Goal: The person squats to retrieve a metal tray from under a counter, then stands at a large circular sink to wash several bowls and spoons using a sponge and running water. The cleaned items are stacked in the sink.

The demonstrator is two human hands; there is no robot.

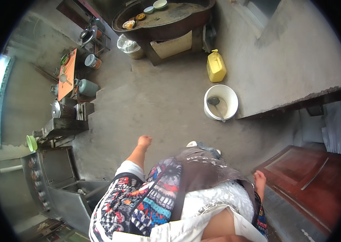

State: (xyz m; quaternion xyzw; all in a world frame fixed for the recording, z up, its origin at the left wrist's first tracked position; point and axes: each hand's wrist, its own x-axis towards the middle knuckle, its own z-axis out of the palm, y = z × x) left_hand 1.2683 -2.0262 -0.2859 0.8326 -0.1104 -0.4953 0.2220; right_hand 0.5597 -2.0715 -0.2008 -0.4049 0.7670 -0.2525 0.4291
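Observation:
My left hand (144, 140) hangs forward over the floor with its fingers curled in, holding nothing that I can see. At my right side, my right hand (260, 178) is partly hidden by my body. Its visible fingers are curled, and no object shows in them. Neither hand touches anything. A dark red wooden panel (295, 167) stands closest to my right hand. Ahead on the right, a white bucket (232, 94) stands on the floor with a dark ladle (214, 101) inside, its handle leaning on the rim.
Beyond the bucket stands a yellow jerrycan (216, 67). A large dark stove (162, 34) with bowls on it is at the far end. Gas cylinders (88, 87), an orange board (68, 76), a lidded pot (59, 109) and a metal cabinet (57, 165) line the left.

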